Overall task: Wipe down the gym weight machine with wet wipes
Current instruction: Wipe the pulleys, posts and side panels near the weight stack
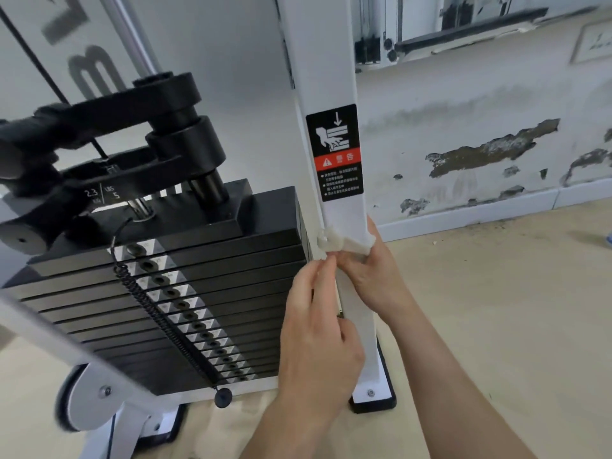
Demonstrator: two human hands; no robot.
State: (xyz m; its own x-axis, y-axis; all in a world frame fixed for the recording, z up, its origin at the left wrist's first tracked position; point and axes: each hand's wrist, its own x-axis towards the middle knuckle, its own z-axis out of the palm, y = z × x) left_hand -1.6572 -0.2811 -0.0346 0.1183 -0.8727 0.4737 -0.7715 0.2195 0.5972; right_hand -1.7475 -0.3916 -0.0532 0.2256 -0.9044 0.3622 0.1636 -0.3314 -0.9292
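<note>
The weight machine's white upright post [326, 77] runs down the middle of the view, with a black and red warning sticker [335, 153] on it. A white wet wipe [344, 244] is wrapped around the post just below the sticker. My right hand [374, 276] grips the wipe from the post's right side. My left hand [318, 329] pinches the wipe's other end at the post's left edge. Left of the post stands the black weight stack [172, 306] with its selector pin on a coiled black cord [159, 323].
A black pulley bracket [109, 134] juts out above the stack at the left. The post's black foot [374, 400] rests on a beige floor. A white wall with peeling paint [480, 154] stands behind at the right. A white frame leg [76, 366] slants across the lower left.
</note>
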